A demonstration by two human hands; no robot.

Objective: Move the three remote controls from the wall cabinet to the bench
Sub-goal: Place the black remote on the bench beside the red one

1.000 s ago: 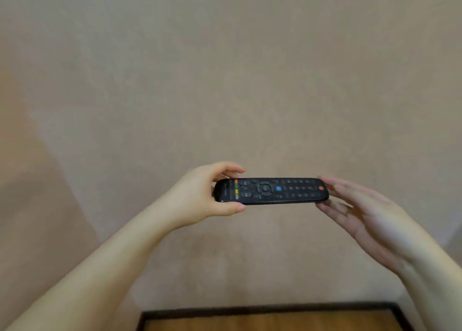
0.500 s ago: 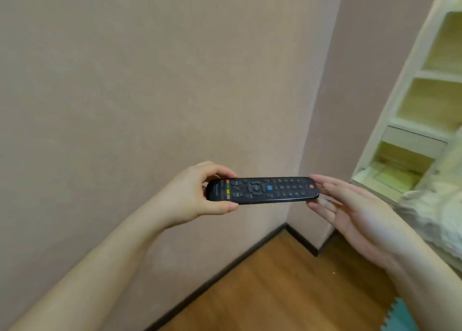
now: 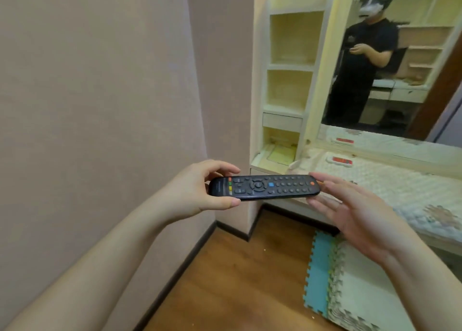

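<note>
While the left hand point(image 3: 197, 193) pinches one end of the black remote control point(image 3: 264, 187) between curled fingers on the far edge and the thumb on the near edge, the right hand point(image 3: 355, 213) stays flat, its straight fingers point(image 3: 322, 180) touching the other end (the one with the orange button). Held level in mid-air with its buttons facing up, the remote control lies crosswise between the two hands, above the wooden floor point(image 3: 225, 280). Near right on the floor lies a stack of foam mats point(image 3: 350, 288), blue and pale. Further right stands a surface under a quilted cover point(image 3: 400, 188), with a red and white object point(image 3: 340, 161) lying on it. Behind it a mirror point(image 3: 400, 63) reflects a person in dark clothes, and cream shelves point(image 3: 290, 80) rise to its left. A plain wall point(image 3: 95, 93) fills the left side.
</note>
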